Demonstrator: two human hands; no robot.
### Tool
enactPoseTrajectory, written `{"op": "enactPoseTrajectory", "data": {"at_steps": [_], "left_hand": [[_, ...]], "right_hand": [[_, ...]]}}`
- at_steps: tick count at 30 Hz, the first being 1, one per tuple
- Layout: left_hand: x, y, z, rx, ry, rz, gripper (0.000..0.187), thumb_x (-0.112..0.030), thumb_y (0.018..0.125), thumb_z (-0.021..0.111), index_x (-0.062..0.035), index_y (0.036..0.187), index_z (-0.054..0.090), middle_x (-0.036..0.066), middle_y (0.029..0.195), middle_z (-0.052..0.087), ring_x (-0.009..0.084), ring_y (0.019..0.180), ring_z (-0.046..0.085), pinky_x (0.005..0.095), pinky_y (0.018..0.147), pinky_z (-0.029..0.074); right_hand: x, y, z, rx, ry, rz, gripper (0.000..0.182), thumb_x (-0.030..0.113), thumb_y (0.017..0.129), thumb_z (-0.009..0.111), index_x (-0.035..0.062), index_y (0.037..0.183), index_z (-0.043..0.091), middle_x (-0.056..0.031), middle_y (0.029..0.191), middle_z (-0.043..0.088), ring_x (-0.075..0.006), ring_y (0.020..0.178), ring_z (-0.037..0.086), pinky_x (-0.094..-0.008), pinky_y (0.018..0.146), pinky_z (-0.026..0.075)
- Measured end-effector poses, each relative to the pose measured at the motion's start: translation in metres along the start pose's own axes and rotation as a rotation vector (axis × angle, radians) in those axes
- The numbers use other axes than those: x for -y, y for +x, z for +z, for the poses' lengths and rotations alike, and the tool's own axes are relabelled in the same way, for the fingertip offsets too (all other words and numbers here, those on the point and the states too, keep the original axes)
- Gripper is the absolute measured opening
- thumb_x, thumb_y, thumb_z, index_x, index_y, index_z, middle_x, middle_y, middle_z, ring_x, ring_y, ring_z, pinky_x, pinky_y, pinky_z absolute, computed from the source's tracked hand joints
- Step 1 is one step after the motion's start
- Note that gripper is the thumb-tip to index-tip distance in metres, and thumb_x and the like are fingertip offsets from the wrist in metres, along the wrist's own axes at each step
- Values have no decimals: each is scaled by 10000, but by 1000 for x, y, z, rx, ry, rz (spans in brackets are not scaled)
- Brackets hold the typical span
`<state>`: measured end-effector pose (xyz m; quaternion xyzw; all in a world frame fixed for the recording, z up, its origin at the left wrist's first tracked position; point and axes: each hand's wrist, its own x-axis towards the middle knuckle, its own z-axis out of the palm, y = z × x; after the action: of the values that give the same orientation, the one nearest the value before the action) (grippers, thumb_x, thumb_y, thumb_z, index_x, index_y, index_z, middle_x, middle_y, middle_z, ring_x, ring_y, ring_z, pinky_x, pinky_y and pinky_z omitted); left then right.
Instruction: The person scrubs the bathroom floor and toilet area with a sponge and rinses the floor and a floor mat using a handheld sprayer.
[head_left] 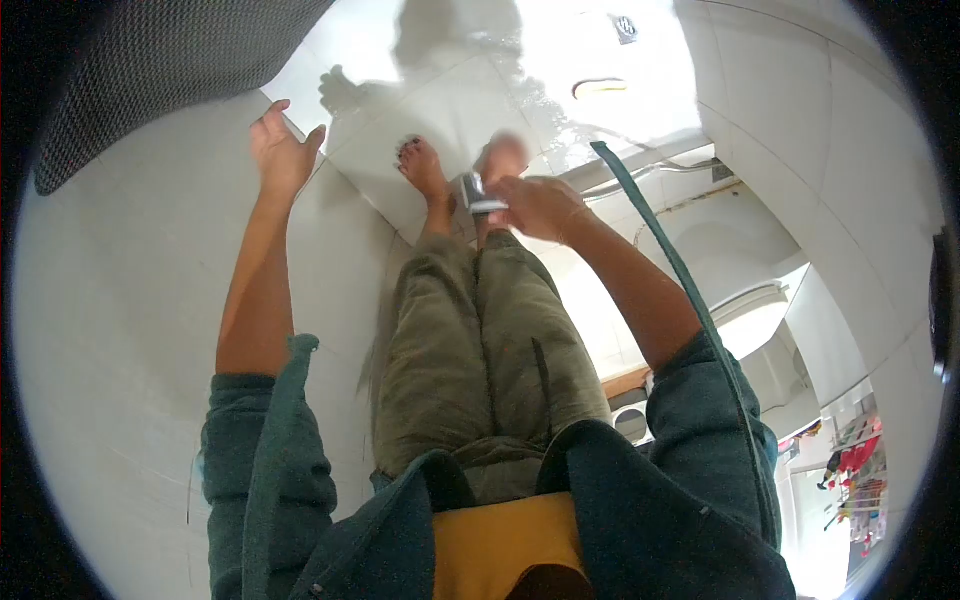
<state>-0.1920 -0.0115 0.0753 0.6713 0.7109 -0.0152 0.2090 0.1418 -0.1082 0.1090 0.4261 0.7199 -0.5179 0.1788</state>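
Observation:
My left hand (286, 150) is raised at the left, fingers spread and nothing in them, over the pale wall near the grey textured panel. My right hand (540, 207) is closed round a small grey-and-white object (480, 194), smeared by motion; I cannot tell its kind. That object overlaps my lower leg in this view, just above one foot (503, 157), which is blurred. My other foot (424, 168) stands on the wet tiled floor (460, 100).
A yellow-and-white curved thing (600, 89) lies on the wet floor near a drain grate (625, 29). The grey textured panel (180, 70) hangs at the upper left. At the right are a toilet (745, 315), a thin hose (650, 172) and a rack of small items (860, 470).

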Motion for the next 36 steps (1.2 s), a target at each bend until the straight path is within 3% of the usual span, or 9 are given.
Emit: {"op": "enactPoseTrajectory", "data": {"at_steps": [9, 15, 17, 19, 22, 25, 27, 31, 36], "left_hand": [[-1, 6, 12, 113, 63, 10, 473, -270, 733, 680, -35, 1097, 489, 143, 966, 546, 263, 920, 492, 366, 820, 390], [-67, -40, 57, 769, -684, -377, 321, -302, 838, 547, -22, 994, 568, 77, 895, 597, 154, 851, 541, 296, 787, 420], [-83, -64, 97, 687, -627, 384, 256, -283, 878, 503, -60, 975, 583, 66, 935, 588, 149, 886, 538, 278, 834, 405], [-131, -88, 102, 949, -1367, -636, 206, -252, 911, 454, -97, 1007, 549, 67, 1024, 566, 170, 979, 515, 312, 898, 380], [-158, -100, 127, 551, -2169, -765, 170, -226, 920, 437, -116, 1036, 497, 62, 1047, 548, 186, 1006, 503, 357, 906, 381], [-177, -103, 142, 330, -2022, -834, 197, -250, 906, 469, -127, 1059, 455, 55, 1029, 547, 201, 1027, 494, 388, 917, 370], [-182, -107, 145, 275, -2085, -797, 173, -239, 902, 475, -136, 1040, 460, 57, 997, 553, 215, 1021, 505, 390, 920, 371], [-170, -114, 167, 240, -1994, -1050, 207, -106, 866, 506, -148, 1060, 448, 63, 1027, 541, 237, 1063, 486, 399, 944, 357], [-158, -122, 168, 371, -2111, -760, 460, 28, 812, 528, -138, 1207, 360, 74, 1128, 484, 243, 1154, 424, 389, 1008, 305]], "right_hand": [[-28, 9, 0, -387, 107, 150, 392, 338, 846, 493, 86, 1139, 432, -152, 1053, 541, -329, 885, 583, -409, 728, 481], [-5, 15, -1, -287, 240, 393, 449, 313, 844, 512, 62, 1202, 411, -170, 1070, 519, -345, 954, 538, -410, 794, 448], [-14, 30, 26, -581, 190, 158, 463, 321, 848, 507, 47, 1207, 406, -207, 1060, 510, -350, 973, 529, -398, 814, 445], [-12, 41, 20, -595, -23, 36, 404, 291, 864, 492, 34, 1172, 449, -185, 1074, 496, -316, 993, 526, -365, 843, 436], [-31, 63, 29, -636, 619, -202, 232, 85, 845, 485, 27, 1063, 541, -116, 1074, 455, -250, 1028, 477, -321, 888, 400], [-97, 77, 25, -519, 499, -91, 246, 27, 810, 489, 39, 1047, 552, -131, 1071, 465, -263, 996, 493, -330, 879, 405], [-185, 95, 48, -837, 299, 178, 239, 32, 788, 504, 36, 1021, 559, -148, 1094, 469, -271, 967, 506, -340, 846, 419], [-279, 96, 39, -382, -381, 873, 339, 129, 834, 430, 162, 1171, 445, -86, 1188, 404, -275, 1006, 478, -415, 788, 473], [-331, 104, 49, 22, -806, 851, 348, 312, 791, 580, 174, 1102, 509, 22, 1125, 469, -186, 1044, 479, -429, 853, 403]]}}
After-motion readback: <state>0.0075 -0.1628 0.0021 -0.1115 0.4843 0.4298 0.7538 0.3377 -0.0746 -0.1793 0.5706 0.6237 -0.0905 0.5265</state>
